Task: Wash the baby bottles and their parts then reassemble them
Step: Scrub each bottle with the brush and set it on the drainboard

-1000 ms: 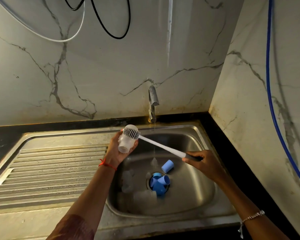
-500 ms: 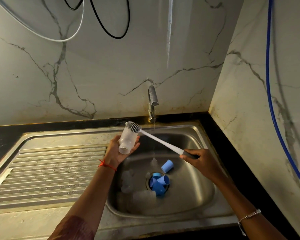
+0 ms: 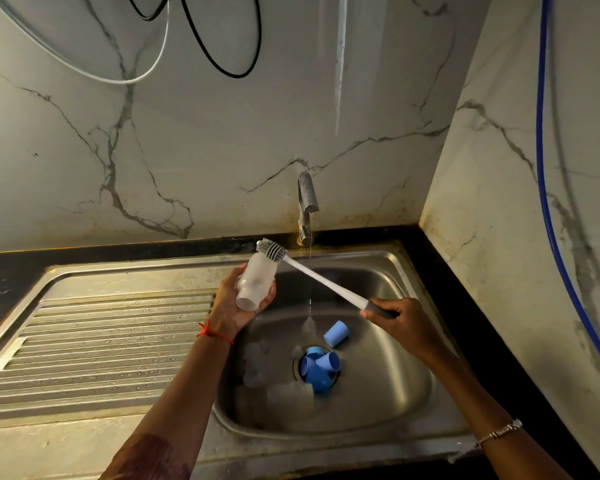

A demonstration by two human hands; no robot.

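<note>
1. Head view looks down on a steel sink [image 3: 409, 403] with a thin stream running from the tap [image 3: 307, 202] behind the basin.
2. Over the sink's left rim, the left hand [image 3: 234, 306] has its fingers wrapped around a clear bottle [image 3: 256, 284], mouth pointing down toward the person.
3. To the right, above the basin, the right hand [image 3: 400, 322] is closed on the dark grip of a bottle brush [image 3: 323, 277]; its bristled head rests on the bottle's upturned base.
4. Progress looks early: this one bottle is being scrubbed on the outside, while other clear bottles [image 3: 281, 393] and blue caps [image 3: 321, 370] lie in the sink's bottom around the drain, with one cap [image 3: 336, 333] apart. Judging by that, most washing, the rinse and all reassembly remain.
5. Against the frame a second ago, the brush head has slid from the bottle's side up over its base, and the bottle is tilted more steeply; the parts in the sink have not moved.
</note>
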